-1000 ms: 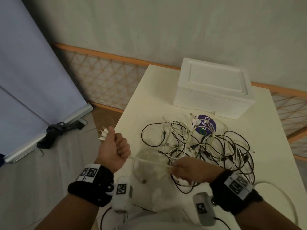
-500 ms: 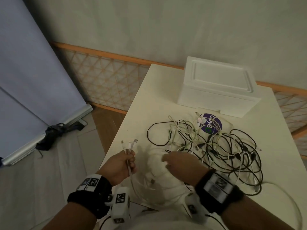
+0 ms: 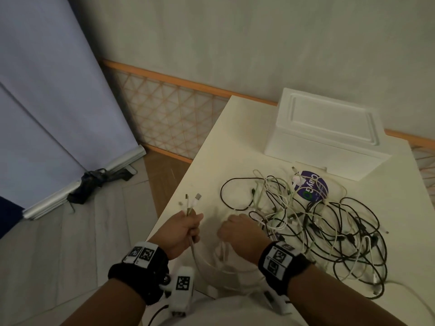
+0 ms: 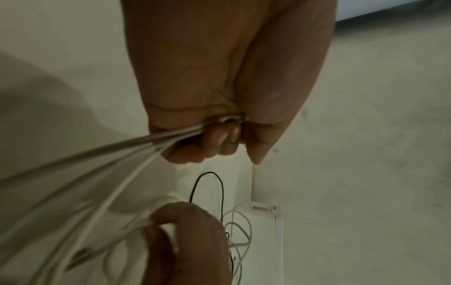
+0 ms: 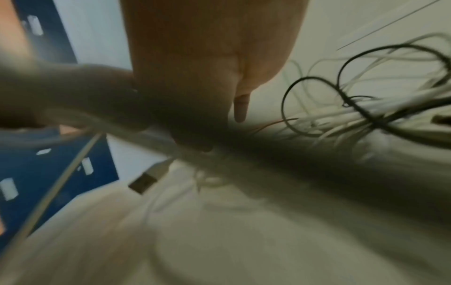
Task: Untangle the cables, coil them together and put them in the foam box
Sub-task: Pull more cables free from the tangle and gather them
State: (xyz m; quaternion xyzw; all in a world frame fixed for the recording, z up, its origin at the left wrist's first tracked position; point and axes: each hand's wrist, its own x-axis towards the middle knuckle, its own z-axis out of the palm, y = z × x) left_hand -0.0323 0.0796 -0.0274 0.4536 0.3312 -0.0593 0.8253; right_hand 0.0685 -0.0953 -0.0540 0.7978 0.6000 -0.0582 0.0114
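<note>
Cream bench (image 3: pixel 211 161) carries the cable tangle (image 3: pixel 317 222) at 3 o'clock of both hands; closed foam box (image 3: pixel 327 135) at 1 o'clock. Left hand (image 3: pixel 182 231) grips white cables (image 3: pixel 191 203); right hand (image 3: pixel 240 234) pinches their loop. Pulling could tighten knots.

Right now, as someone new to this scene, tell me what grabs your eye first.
The big tangle of black and white cables sprawled across the white table, near its right side. In front of it, the left hand grips a bunch of white cables, plugs pointing up, and the right hand holds their loops. The closed white foam box sits behind.
</note>
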